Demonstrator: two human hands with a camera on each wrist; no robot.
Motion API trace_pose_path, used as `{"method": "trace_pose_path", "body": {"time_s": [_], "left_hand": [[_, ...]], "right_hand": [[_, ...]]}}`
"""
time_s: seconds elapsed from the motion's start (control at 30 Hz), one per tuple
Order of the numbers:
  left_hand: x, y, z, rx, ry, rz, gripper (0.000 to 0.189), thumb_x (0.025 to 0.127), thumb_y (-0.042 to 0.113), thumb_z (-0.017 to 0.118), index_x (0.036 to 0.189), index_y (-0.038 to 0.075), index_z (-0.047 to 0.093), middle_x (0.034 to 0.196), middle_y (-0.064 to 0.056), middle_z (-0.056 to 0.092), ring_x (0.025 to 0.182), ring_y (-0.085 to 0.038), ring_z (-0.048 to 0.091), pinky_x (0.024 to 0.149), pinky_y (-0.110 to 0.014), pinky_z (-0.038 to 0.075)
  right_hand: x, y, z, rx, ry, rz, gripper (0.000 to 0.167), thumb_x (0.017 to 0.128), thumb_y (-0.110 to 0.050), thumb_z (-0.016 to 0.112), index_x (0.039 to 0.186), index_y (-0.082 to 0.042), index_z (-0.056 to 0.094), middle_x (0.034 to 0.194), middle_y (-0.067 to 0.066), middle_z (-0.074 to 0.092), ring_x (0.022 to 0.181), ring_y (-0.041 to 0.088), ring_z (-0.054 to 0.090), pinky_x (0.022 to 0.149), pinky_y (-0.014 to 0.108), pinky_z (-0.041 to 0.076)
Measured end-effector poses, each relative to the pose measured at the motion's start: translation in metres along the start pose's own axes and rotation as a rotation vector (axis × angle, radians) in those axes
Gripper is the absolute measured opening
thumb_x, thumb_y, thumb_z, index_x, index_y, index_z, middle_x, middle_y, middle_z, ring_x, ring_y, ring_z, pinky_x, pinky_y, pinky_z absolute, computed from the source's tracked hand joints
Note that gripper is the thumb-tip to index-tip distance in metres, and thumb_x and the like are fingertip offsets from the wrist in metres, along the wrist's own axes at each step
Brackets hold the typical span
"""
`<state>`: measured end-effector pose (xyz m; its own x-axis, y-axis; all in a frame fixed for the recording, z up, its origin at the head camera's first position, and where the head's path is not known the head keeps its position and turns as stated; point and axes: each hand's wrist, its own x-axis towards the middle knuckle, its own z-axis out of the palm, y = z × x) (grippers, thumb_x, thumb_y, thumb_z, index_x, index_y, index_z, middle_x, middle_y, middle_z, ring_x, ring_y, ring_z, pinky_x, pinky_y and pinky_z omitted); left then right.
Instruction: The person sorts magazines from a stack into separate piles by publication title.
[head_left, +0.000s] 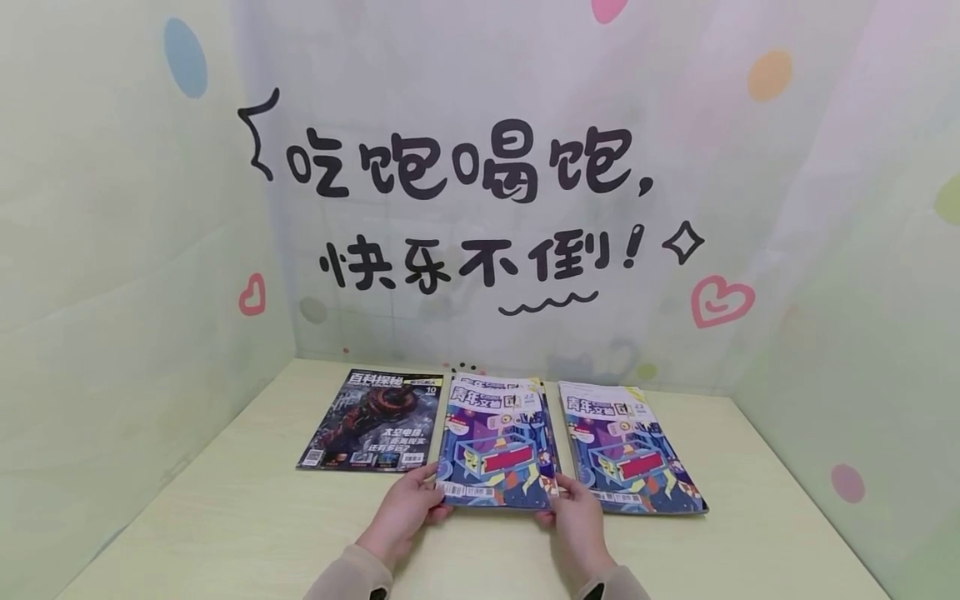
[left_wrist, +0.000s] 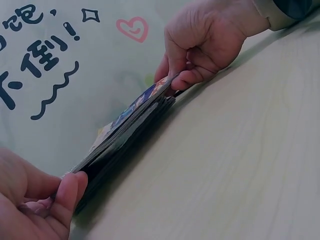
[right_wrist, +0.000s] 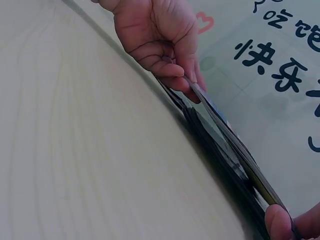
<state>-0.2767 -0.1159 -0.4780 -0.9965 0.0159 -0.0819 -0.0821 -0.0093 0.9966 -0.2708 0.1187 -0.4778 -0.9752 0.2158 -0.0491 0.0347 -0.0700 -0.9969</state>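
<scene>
In the head view, my left hand (head_left: 405, 510) and right hand (head_left: 581, 521) pinch the two near corners of a magazine (head_left: 495, 454) with a purple and blue cover. Its near edge is lifted a little off a dark stack of magazines (left_wrist: 137, 142) in the middle, as both wrist views show. Behind its top edge, a strip of a similar cover peeks out. To the left lies a dark magazine (head_left: 378, 421) with a red coiled shape on it. On the right sits a pile of magazines (head_left: 626, 454) topped by the same purple cover, close beside my right hand.
Everything lies on a pale wooden table (head_left: 225, 517). A light fabric backdrop (head_left: 487, 83) with black lettering, hearts and coloured dots rises behind the table and along both sides.
</scene>
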Motion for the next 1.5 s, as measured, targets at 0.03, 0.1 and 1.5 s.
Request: {"method": "trace_pose_path", "body": {"time_s": [0.03,0.1,1.5], "left_hand": [[0.0,0.001,0.001,-0.002,-0.001,0.001,0.053,0.092,-0.006,0.048,0.141,-0.015,0.03,0.092,-0.014,0.065,0.066,-0.013,0.061,0.061,-0.026,0.054],[-0.001,0.003,0.004,-0.009,-0.004,0.011,0.054,0.092,-0.007,0.048,0.142,-0.016,0.029,0.092,-0.015,0.063,0.067,-0.013,0.06,0.062,-0.026,0.054],[0.004,0.033,0.172,-0.029,-0.253,0.023,0.06,0.084,-0.012,0.049,0.142,-0.013,0.033,0.08,-0.006,0.062,0.063,-0.012,0.054,0.057,-0.019,0.047]], "right_hand": [[0.0,-0.001,-0.001,0.005,0.002,0.003,0.048,0.086,0.013,0.045,0.133,0.019,0.039,0.085,0.015,0.055,0.059,0.014,0.056,0.055,0.024,0.051],[0.001,-0.002,-0.004,0.006,0.003,0.004,0.048,0.086,0.013,0.045,0.134,0.019,0.039,0.085,0.015,0.054,0.059,0.014,0.056,0.055,0.024,0.051],[0.03,-0.031,-0.179,-0.004,0.087,0.059,0.053,0.093,0.008,0.042,0.144,0.014,0.026,0.094,0.006,0.06,0.074,0.007,0.059,0.067,0.022,0.056]]}}
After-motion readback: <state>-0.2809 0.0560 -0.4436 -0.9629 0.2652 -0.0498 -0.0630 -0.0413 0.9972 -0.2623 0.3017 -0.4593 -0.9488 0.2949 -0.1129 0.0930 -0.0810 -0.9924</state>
